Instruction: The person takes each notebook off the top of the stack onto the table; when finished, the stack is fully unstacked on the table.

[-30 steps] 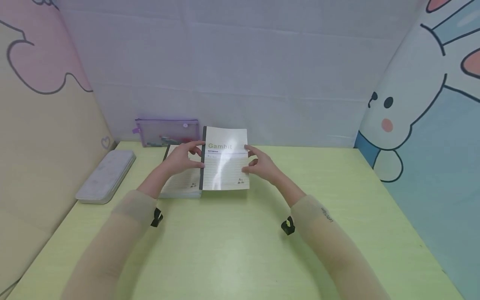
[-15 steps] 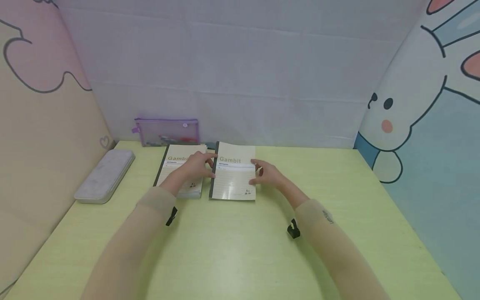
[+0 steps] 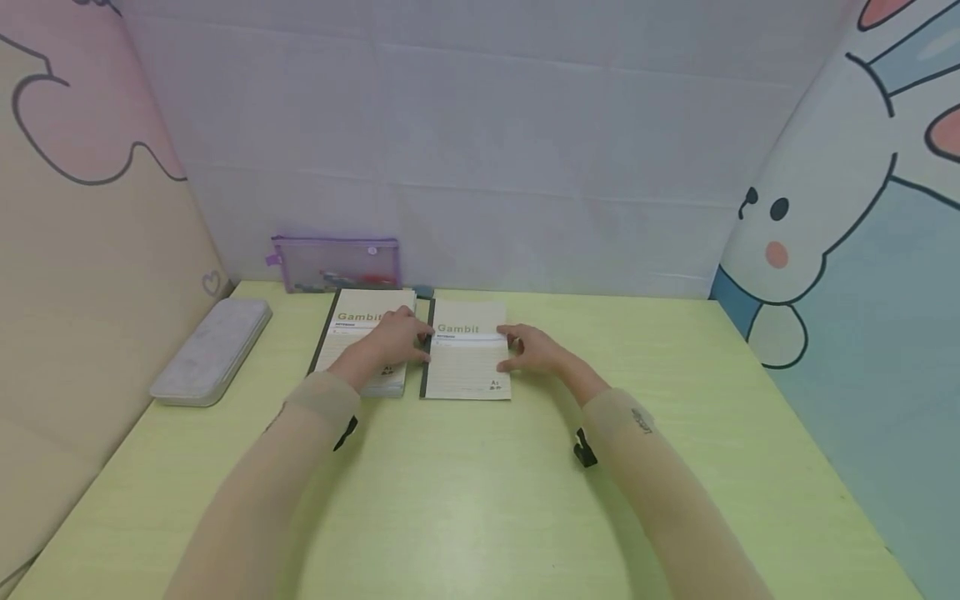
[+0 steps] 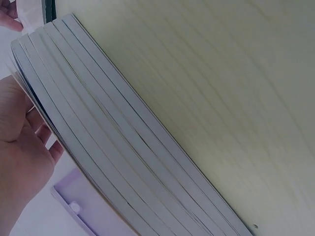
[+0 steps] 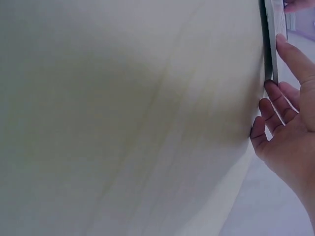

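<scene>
Notebook point(image 3: 468, 358) now lower, left hand point(image 3: 390, 342), right hand point(image 3: 538, 348), fingers point(image 5: 279, 100) holding its sides, stack point(image 4: 118, 137) layers clear only from left wrist

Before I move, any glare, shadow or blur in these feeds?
Head: even, hazy light, soft shadows beside the sleeves, faint sheen on the tabletop, title readable on the single Gambit notebook; left wrist: dim, cool-tinted, page edges of the notebook stack fairly distinct; right wrist: dim, tabletop grain soft, a broad shadow left of the right hand.

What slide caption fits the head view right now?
Left hand and right hand at opposite edges of a Gambit notebook beside a stack of notebooks.
</scene>
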`<state>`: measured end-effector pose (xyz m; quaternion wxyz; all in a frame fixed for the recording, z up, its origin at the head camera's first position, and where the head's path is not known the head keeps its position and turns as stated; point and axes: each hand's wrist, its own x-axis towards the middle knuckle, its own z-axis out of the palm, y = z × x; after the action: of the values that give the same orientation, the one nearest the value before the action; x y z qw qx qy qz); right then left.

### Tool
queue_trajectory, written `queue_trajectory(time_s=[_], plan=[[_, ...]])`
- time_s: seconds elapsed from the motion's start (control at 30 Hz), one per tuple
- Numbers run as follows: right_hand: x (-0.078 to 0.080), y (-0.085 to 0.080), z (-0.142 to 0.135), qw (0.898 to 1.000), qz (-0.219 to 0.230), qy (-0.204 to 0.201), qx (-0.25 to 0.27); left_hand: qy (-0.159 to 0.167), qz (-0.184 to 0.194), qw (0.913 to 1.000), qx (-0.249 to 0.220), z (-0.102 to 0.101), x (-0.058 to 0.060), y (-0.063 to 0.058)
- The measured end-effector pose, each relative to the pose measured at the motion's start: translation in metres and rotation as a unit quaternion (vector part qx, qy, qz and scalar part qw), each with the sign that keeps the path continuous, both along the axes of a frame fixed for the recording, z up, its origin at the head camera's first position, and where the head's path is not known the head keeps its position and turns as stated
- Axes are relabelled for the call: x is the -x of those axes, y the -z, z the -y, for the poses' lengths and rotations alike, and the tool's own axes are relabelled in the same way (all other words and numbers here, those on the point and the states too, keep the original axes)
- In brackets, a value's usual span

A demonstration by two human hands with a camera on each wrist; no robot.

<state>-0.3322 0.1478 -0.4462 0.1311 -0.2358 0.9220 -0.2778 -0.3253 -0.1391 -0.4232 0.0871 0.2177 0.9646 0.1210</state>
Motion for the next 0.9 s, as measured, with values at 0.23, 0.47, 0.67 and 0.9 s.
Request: queue_trajectory(time_s=[0.23,0.47,0.67,0.9], plan=[[-0.001,0.000,0.000,1.000,-0.020,-0.006,-0.023,0.024,-0.030,0.9991,0.019,0.000,-0.001,0.000],[-0.007,-0.012,-0.001,0.999,-0.037,0.007,-0.016,0.025,-0.057,0.9980,-0.011,0.011,-0.005,-0.010],[-0.011,-0.031,0.003,0.999,-0.043,-0.008,-0.001,0.022,-0.099,0.9939,-0.045,0.035,-0.010,-0.027],[-0.015,-0.046,0.020,0.998,-0.067,-0.019,0.005,0.005,-0.094,0.9938,-0.059,0.072,-0.015,-0.040]])
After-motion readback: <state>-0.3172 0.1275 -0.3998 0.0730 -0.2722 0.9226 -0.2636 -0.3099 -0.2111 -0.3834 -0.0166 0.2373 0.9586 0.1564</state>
